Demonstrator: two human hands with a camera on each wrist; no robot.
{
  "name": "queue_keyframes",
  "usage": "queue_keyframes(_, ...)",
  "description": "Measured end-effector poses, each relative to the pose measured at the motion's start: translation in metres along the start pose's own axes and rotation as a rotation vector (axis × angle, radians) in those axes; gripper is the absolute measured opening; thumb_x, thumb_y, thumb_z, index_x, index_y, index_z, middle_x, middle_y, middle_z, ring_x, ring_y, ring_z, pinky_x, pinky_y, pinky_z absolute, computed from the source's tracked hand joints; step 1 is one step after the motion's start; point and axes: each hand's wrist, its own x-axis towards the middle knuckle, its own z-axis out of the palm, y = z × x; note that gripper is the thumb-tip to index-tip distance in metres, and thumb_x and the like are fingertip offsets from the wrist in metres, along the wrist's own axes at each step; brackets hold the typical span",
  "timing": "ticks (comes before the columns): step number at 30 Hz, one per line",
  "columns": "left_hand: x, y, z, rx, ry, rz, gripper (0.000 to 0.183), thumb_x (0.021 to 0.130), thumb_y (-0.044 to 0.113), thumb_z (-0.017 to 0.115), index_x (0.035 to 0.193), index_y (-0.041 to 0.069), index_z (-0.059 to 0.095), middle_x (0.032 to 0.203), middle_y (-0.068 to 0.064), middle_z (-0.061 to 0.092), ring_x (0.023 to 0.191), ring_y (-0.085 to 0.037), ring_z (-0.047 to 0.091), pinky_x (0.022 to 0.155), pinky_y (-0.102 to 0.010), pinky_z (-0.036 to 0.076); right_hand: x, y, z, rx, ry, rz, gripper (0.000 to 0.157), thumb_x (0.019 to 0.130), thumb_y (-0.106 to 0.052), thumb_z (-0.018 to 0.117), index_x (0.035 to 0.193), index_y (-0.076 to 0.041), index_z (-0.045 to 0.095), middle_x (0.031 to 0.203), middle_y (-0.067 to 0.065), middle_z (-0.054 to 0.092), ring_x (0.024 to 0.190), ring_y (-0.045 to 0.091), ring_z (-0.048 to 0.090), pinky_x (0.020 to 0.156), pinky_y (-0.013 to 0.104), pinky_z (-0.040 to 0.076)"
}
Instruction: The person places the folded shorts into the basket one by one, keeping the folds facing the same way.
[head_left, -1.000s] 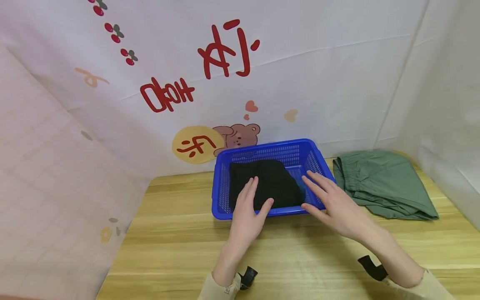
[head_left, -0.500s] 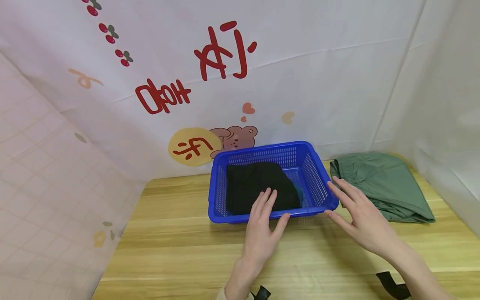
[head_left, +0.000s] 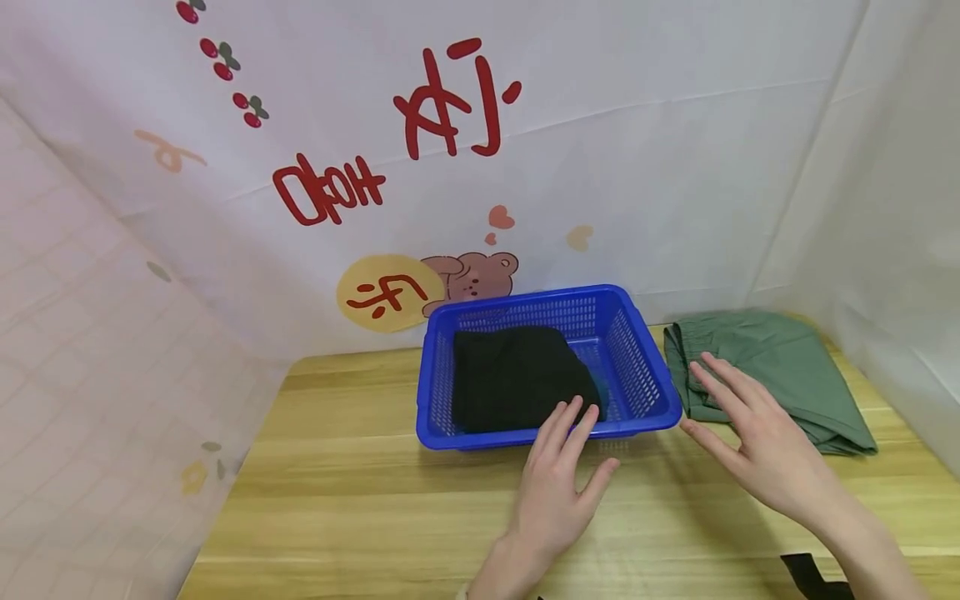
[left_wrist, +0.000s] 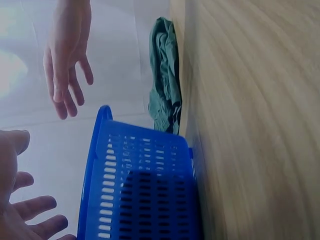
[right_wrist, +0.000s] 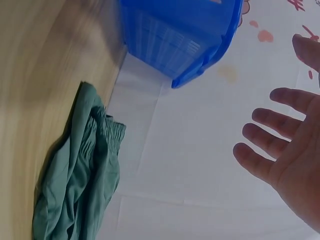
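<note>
A blue plastic basket with slotted walls stands on the table, and a folded black garment lies in its left part. A bit of teal cloth shows beside the black garment. Green folded pants with a gathered elastic waistband lie to the right of the basket. My left hand, fingers straight and spread, is above the basket's front rim and holds nothing. My right hand hovers over the near left part of the green pants, apart from them in the right wrist view, its fingers extended.
The wooden table carries the basket and the pants. Behind it hangs a white cloth backdrop with red characters and a cartoon bear. More white cloth closes in the left and right sides.
Both hands have moved right and somewhat nearer the front. The right hand has gone from the basket's right side to above the green pants. Basket and garments look unmoved.
</note>
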Motion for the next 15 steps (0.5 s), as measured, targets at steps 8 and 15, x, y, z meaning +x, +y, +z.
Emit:
queue_keyframes(8,-0.002,0.008,0.009,-0.012,0.003,0.109,0.053,0.107,0.038,0.061,0.154,0.014,0.054,0.160,-0.014,0.054,0.147,-0.036,0.054,0.113,-0.051,0.054,-0.011,0.020,-0.009,0.026,-0.007,0.052,0.077,0.098,-0.021,0.075,0.165,-0.016,0.037,0.169,0.020,0.037,0.147,0.057,0.037,0.110,0.080,0.030)
queue_keyframes(15,0.002,0.010,0.022,0.065,0.055,0.261,0.052,0.103,0.035,0.068,0.149,0.014,0.058,0.153,-0.010,0.062,0.141,-0.027,0.061,0.116,-0.035,0.053,-0.022,0.039,-0.007,0.007,0.014,0.053,0.074,0.099,-0.020,0.073,0.164,-0.012,0.038,0.168,0.024,0.037,0.144,0.062,0.036,0.117,0.080,0.023)
